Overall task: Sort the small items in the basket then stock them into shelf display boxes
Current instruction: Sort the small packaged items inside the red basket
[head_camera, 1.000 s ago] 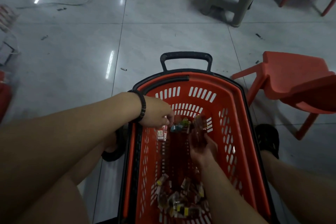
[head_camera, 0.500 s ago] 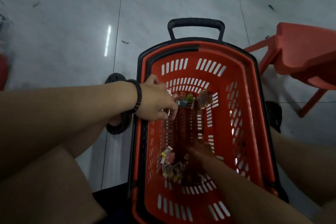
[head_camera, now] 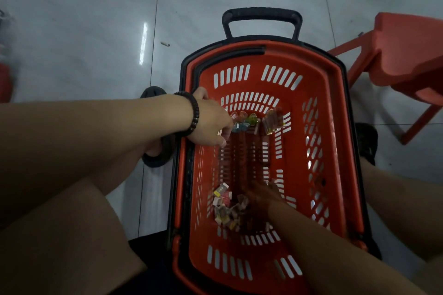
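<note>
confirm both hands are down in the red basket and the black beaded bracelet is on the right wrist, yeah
Not quite. The head view shows the black beaded bracelet on the left wrist, not the right. The rest holds: the left hand and the right hand are both down in the red basket.

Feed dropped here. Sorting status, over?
Left hand grips small item by far cluster. Right hand in near pile, grip blurred. Basket unobstructed.

Red plastic chair at right — black sandals on grey tiled floor
</note>
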`<act>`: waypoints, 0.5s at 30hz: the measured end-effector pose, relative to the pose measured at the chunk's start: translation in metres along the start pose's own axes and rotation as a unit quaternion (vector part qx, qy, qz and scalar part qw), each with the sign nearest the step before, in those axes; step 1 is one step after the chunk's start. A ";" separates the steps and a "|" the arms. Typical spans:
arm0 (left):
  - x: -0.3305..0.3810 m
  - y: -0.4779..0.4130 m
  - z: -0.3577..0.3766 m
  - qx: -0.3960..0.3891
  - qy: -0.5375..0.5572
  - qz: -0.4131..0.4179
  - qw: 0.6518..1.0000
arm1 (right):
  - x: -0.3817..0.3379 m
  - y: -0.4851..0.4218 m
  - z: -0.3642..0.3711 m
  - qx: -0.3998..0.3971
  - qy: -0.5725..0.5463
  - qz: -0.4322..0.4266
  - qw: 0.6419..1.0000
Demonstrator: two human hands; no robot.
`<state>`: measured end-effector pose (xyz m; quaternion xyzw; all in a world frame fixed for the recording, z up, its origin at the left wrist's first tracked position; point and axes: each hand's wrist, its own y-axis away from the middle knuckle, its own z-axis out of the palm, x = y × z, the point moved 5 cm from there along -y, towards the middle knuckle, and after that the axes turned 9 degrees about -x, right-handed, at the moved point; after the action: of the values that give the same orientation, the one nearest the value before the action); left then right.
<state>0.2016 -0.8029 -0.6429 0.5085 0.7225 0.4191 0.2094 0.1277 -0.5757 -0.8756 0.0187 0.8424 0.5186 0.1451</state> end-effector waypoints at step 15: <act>0.001 -0.003 -0.005 -0.021 0.025 -0.012 0.999 | -0.023 -0.006 0.000 -0.033 0.096 0.032 0.994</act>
<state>0.1965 -0.8045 -0.6425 0.4850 0.7243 0.4443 0.2069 0.1509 -0.5824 -0.8754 -0.0087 0.8339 0.5498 0.0476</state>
